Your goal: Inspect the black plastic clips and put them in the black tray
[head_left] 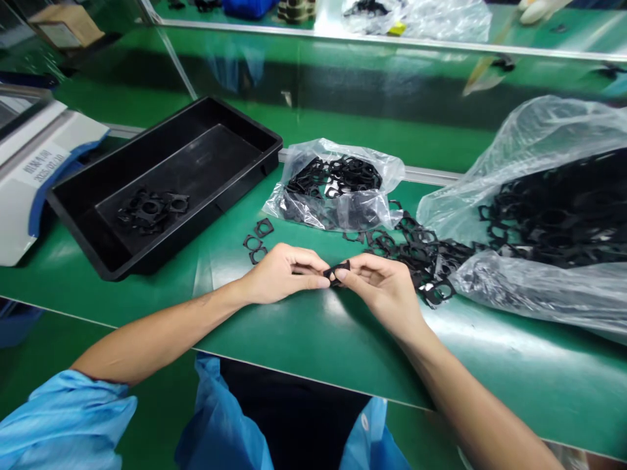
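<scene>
My left hand [287,273] and my right hand [379,282] meet over the green mat, both pinching one small black plastic ring part [337,269] between their fingertips. Just right of my right hand lies a loose heap of the same black parts [416,251], spilling from a large clear bag [539,215]. A smaller clear bag of parts [337,186] sits straight behind my hands. Three single parts [258,239] lie on the mat left of the small bag. A black tray [117,196] at the left holds several parts [149,210].
The green mat [313,326] covers the table, its near edge running below my forearms. A white and blue machine [34,163] stands at the far left. Beyond a metal rail, another bench carries bags, and a gloved hand of another person [539,10] shows at the top right.
</scene>
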The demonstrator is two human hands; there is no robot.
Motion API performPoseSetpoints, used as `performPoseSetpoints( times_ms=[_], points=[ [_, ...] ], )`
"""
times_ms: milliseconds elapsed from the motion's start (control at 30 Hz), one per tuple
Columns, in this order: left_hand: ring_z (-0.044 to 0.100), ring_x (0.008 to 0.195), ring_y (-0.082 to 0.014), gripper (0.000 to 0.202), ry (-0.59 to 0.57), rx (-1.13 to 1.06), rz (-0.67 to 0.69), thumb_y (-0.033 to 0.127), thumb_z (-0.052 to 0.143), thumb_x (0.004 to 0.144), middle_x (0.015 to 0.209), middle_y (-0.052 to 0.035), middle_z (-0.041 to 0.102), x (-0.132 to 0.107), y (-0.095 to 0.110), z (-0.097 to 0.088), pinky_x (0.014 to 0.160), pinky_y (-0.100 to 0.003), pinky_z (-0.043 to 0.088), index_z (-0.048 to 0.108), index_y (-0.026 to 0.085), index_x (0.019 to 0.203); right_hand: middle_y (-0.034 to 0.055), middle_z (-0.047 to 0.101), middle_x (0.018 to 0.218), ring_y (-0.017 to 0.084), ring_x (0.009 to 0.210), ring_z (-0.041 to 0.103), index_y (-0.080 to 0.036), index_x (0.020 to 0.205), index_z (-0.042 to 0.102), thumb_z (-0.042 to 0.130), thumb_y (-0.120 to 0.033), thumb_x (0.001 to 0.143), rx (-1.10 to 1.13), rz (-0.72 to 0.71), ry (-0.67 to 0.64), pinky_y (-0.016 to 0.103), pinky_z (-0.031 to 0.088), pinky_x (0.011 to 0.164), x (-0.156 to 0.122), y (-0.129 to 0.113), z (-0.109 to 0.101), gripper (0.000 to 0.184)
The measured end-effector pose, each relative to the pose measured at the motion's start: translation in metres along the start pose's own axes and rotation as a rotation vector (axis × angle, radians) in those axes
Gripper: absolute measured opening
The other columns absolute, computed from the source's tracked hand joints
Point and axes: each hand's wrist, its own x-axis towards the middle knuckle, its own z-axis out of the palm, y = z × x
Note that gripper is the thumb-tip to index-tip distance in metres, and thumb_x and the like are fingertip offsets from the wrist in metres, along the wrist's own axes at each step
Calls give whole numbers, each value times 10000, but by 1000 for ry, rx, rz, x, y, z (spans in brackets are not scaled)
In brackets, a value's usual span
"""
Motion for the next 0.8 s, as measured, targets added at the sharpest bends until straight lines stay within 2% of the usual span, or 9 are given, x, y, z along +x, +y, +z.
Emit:
performPoseSetpoints(
  times_ms=[300, 367, 533, 700, 800],
  points=[
    [708, 726, -125, 317, -93, -178, -76, 313, 937, 645, 784, -43, 755, 3, 4, -5, 764, -248, 587, 750, 108, 796, 13, 681, 592, 127, 562, 631, -172, 598, 688, 946, -509, 555, 128, 128, -85, 255, 552, 613, 1, -6, 2, 427],
    [715, 744, -132, 346, -67, -186, -79, 342, 935, 650, 797, -48, 758, 3, 2, -5, 777, -256, 586, 747, 107, 822, 18, 698, 618, 136, 581, 653, -173, 620, 698, 947, -499, 556, 132, 111, -58, 262, 568, 632, 1, -4, 1, 416],
    [717, 708, -145, 362, 82, -103, -32, 377, 912, 674, 758, -44, 747, 4, -3, 0, 736, -263, 580, 729, 111, 837, 19, 698, 649, 157, 603, 670, -178, 644, 683, 923, -536, 581, 51, 27, 37, 287, 585, 643, 0, 0, 1, 436],
    [689, 659, -138, 321, 95, -44, 3, 386, 862, 736, 695, -36, 716, 2, -4, 5, 694, -254, 554, 682, 124, 784, 27, 694, 674, 162, 617, 655, -179, 706, 707, 887, -525, 659, -38, -21, 61, 285, 569, 619, 1, 5, 1, 393],
    [676, 721, -128, 307, 123, 4, 27, 360, 864, 730, 786, -38, 719, 2, -4, 5, 710, -235, 538, 707, 130, 859, 42, 708, 737, 169, 649, 661, -184, 791, 759, 823, -519, 750, -130, -107, 63, 305, 587, 655, 1, 8, 0, 343]
  ],
)
